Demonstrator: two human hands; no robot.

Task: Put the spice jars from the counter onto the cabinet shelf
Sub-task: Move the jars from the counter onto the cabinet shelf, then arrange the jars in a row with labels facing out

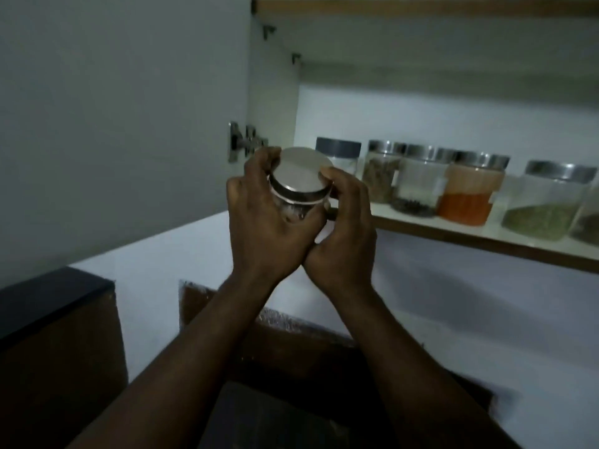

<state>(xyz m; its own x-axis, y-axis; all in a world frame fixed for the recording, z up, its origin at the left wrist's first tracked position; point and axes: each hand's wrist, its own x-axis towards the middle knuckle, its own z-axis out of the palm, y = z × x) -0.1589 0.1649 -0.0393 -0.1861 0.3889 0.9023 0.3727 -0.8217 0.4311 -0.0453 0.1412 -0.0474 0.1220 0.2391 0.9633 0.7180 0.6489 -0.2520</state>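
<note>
The held jar (303,170), clear with a steel lid, tilts toward the camera, gripped between the left hand (262,222) and the right hand (343,234). To the right of the hands, a row stands upright on the shelf (453,236). The grey-lid jar (338,153) is just behind the right hand, followed by the brown-spice jar (381,176), the dark-seed jar (418,186), the orange jar (470,196) and the green jar (547,205).

Dim, greyish light is seen throughout, the brightest patch being thrown on the cabinet's white back wall (453,118) behind the shelved jars (466,196), with soft shadow cast under the shelf (486,244). A pale glare is caught on the steel lid (303,171) of the held jar (291,209), while the left hand (269,218) and right hand (345,231) are left dark and underexposed. Everything is softened by slight blur, and the lower corners are lost in near-black.
</note>
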